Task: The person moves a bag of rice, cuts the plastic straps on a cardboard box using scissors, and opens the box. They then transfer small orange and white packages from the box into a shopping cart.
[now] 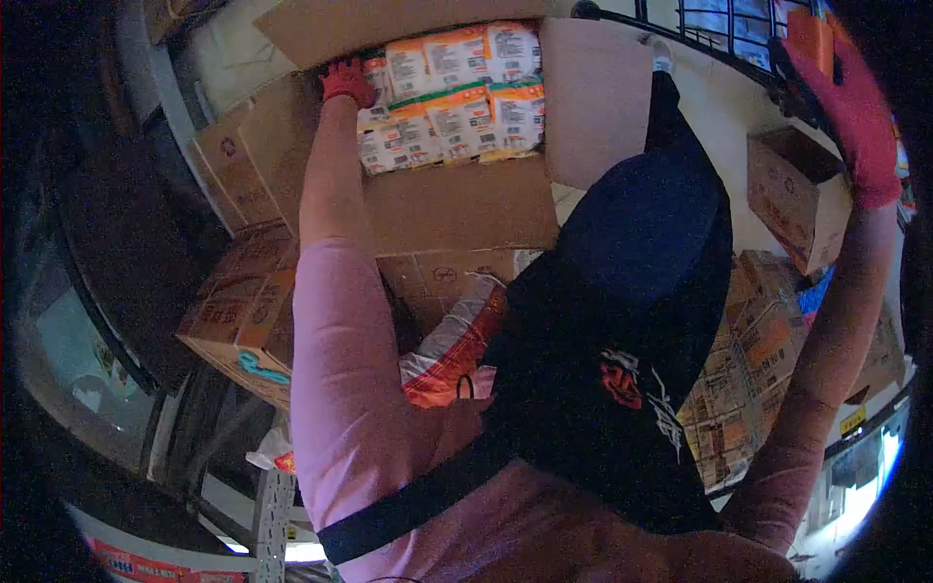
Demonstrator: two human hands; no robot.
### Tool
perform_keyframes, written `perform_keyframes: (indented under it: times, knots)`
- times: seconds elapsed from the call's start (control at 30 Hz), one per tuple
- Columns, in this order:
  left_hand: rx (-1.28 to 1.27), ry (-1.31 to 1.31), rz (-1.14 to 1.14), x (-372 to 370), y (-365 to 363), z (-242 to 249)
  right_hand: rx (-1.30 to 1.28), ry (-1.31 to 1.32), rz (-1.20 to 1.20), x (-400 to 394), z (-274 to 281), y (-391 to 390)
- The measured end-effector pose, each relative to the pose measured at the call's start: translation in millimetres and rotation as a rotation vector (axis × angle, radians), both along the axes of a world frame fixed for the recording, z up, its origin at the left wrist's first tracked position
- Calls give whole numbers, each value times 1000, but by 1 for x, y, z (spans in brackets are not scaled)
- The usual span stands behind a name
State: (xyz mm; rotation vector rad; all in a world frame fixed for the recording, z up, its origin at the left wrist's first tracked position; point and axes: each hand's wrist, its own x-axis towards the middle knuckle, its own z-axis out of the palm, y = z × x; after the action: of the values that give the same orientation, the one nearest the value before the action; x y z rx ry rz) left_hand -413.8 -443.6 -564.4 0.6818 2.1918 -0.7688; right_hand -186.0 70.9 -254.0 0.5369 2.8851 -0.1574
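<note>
The left hand (pixel 347 81), in a red glove, rests curled on the left edge of the stacked packets (pixel 452 92) inside the open carton (pixel 457 199). Its fingers press against the outermost packet rather than closing around it, though the distortion of the view makes it hard to say whether a thumb hooks behind. That placement looks suited to steadying the stack or prying one packet loose from its tight rows. The packets lie just beside the glove, to its right, packed flat in orange-and-white layers so the carton walls hold them square. Below that hand and along the pink sleeve (pixel 335 389) sit closed cardboard boxes (pixel 243 311), stacked on their sides. Farther right and lower, a loose orange-and-white bag (pixel 452 355) is wedged between boxes, seemingly propped there by its neighbours. A dark apron (pixel 622 321) fills the middle of the view. On the far side, the right hand (pixel 855 117), also in a red glove, is raised well apart from the carton, palm wrapped around an orange-topped dark object (pixel 809 49) near the wire rack (pixel 729 29). Just below that hand hangs a small open box (pixel 802 194), tilted with its mouth upward.
</note>
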Motion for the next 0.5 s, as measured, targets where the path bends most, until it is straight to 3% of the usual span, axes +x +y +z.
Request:
perform_keyframes:
  times: [0.07, 0.17, 0.23, 0.27, 0.3, 0.4, 0.5]
  knots:
    - [-63, 16, -112, -1, 10, 1, 11, -9, 0, -2, 1, -2]
    - [-80, -24, -97, 13, 12, 9, 21, -15, -6, -4, 5, -4]
    - [-29, -40, -133, 34, -24, -8, 11, -21, -12, -4, 3, -7]
    - [88, -52, -40, 52, -46, -18, 15, -20, -8, -3, 4, -9]
    - [207, -64, 50, 64, -61, -16, 12, -19, -11, -3, 4, -10]
    - [223, -289, 3, 80, -47, 9, -4, -18, -28, -2, 3, -14]
    - [104, -516, -285, 90, -14, 25, -12, -16, -30, -4, 4, -10]
